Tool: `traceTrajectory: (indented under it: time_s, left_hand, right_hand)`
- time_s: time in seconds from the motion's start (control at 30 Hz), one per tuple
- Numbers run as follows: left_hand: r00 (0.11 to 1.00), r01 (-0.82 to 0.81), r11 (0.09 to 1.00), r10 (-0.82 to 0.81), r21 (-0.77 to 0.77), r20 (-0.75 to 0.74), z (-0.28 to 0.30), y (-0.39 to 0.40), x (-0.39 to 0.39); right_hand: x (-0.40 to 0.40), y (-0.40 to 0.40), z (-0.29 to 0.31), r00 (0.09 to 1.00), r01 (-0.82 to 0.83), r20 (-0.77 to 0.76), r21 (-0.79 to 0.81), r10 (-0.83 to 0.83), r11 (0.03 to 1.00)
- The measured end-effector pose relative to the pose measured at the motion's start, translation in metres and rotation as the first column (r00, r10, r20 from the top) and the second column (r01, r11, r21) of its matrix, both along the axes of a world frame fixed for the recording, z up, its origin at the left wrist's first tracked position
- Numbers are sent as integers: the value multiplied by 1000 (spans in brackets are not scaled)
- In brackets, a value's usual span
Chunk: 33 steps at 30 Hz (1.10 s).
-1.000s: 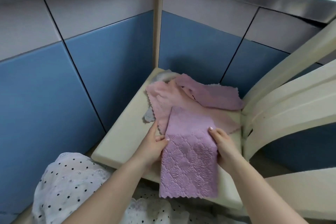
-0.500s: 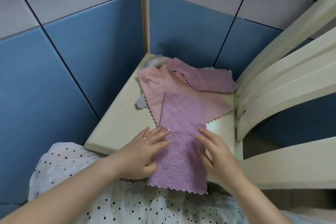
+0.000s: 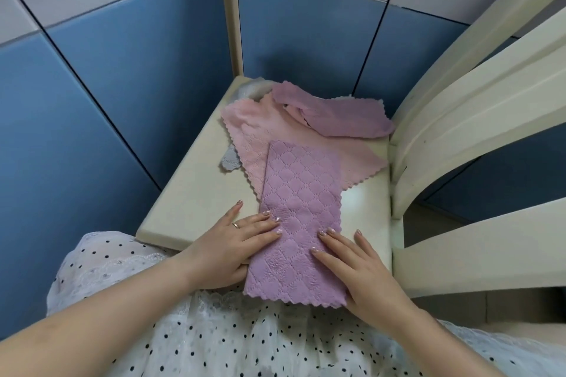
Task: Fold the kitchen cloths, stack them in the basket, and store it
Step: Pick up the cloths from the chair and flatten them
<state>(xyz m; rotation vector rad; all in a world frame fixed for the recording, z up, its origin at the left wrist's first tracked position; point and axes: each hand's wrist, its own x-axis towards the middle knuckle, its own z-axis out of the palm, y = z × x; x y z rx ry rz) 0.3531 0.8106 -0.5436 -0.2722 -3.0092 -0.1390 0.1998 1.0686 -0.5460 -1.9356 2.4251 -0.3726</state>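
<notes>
A second ago I held the purple cloth (image 3: 301, 217) up by its sides; now it lies flat, folded into 1 long strip, along the near edge of the chair seat (image 3: 196, 193), its near end hanging just over the edge toward my lap. My left hand (image 3: 235, 245) has come down flat on the strip's left side, fingers straight, with the thumb tucked under the edge. My right hand (image 3: 352, 263) lies flat on the right side, fingers spread and gripping nothing. So the first fold looks set and I am smoothing it; I judge the next fold across the length comes next.

The pink cloth (image 3: 269, 138) lies unfolded behind, partly under the strip, with another purple cloth (image 3: 337, 116) crumpled at the far edge and a grey cloth (image 3: 228, 159) peeking out on the left. No basket is in view.
</notes>
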Motion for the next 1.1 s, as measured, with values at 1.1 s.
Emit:
traceTrajectory:
  time_s: [1.1]
  left_hand:
    - [672, -616, 264, 668, 742, 320, 26, -10, -112]
  right_hand:
    - [-94, -134, 28, 475, 738, 575, 152, -666, 658]
